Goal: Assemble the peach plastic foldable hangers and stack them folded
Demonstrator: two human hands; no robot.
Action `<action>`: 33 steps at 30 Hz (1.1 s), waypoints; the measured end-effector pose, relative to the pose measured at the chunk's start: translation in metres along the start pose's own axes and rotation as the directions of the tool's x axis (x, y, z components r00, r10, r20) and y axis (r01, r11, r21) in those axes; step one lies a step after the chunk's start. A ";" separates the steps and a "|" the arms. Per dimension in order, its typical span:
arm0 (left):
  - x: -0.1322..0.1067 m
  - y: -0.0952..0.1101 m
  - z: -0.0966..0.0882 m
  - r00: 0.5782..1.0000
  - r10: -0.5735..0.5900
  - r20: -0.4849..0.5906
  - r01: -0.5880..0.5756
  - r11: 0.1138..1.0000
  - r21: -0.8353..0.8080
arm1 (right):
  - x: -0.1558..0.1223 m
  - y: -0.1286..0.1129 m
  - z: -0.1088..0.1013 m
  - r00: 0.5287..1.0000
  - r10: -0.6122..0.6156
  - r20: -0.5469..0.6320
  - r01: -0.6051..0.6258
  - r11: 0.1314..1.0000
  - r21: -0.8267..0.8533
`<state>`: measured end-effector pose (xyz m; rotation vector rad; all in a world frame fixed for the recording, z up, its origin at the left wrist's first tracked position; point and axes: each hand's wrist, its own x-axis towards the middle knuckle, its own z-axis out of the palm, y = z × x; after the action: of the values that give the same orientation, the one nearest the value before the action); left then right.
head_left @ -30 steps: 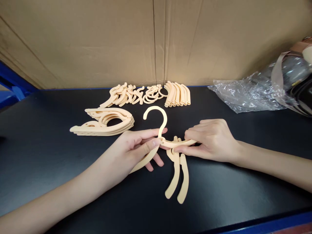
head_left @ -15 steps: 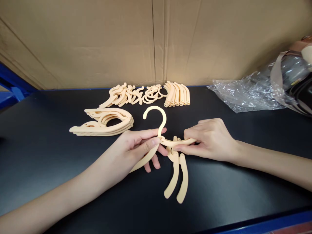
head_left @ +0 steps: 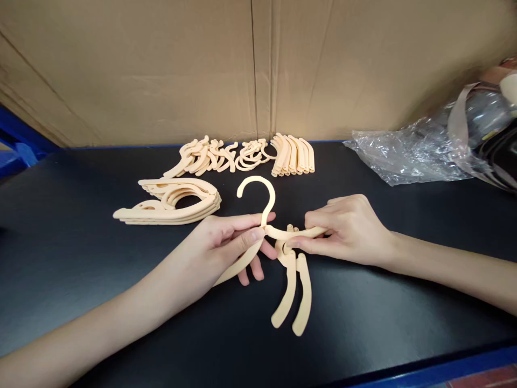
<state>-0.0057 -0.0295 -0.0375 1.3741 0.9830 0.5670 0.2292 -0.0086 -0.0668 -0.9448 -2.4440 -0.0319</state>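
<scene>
Black surface (head_left: 202, 345) lies beneath a cream folding hanger (head_left: 278, 233), left hand (head_left: 218, 240) pinching its joint (head_left: 267, 230) below the hook (head_left: 272, 194), one arm (head_left: 299, 235) running sideways into the grasping right hand (head_left: 347, 229), that tip seemingly hidden.

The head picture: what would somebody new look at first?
Probably the pale hook curling up in the middle, part of a hanger held between the left hand near its joint and the right hand on one arm. Next might come the neat stack on the black table, behind the left hand, and the shiny plastic at the back right.
</scene>
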 end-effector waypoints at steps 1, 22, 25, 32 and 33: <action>0.000 0.000 -0.001 1.000 0.001 0.008 -0.001 1.000 0.012 | 0.000 0.000 0.000 1.000 -0.006 -0.008 0.006 1.000 -0.005; -0.013 -0.013 0.001 0.943 0.329 0.051 -0.226 0.520 0.824 | 0.006 -0.002 -0.003 0.948 -0.226 -0.226 0.212 0.974 -0.082; -0.016 -0.016 0.003 0.918 0.386 0.084 -0.230 0.349 0.909 | 0.006 -0.001 -0.003 0.949 -0.239 -0.207 0.228 0.971 -0.077; -0.017 -0.019 0.006 0.876 0.471 0.108 -0.287 0.328 0.900 | 0.005 0.000 -0.002 0.938 -0.239 -0.249 0.215 0.969 -0.120; -0.016 -0.020 0.006 0.867 0.487 0.106 -0.293 0.327 0.898 | 0.005 0.000 -0.003 0.935 -0.238 -0.263 0.211 0.969 -0.125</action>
<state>-0.0129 -0.0497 -0.0532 2.6641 1.1605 0.5354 0.2274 -0.0059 -0.0620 -0.6437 -2.2898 -0.3412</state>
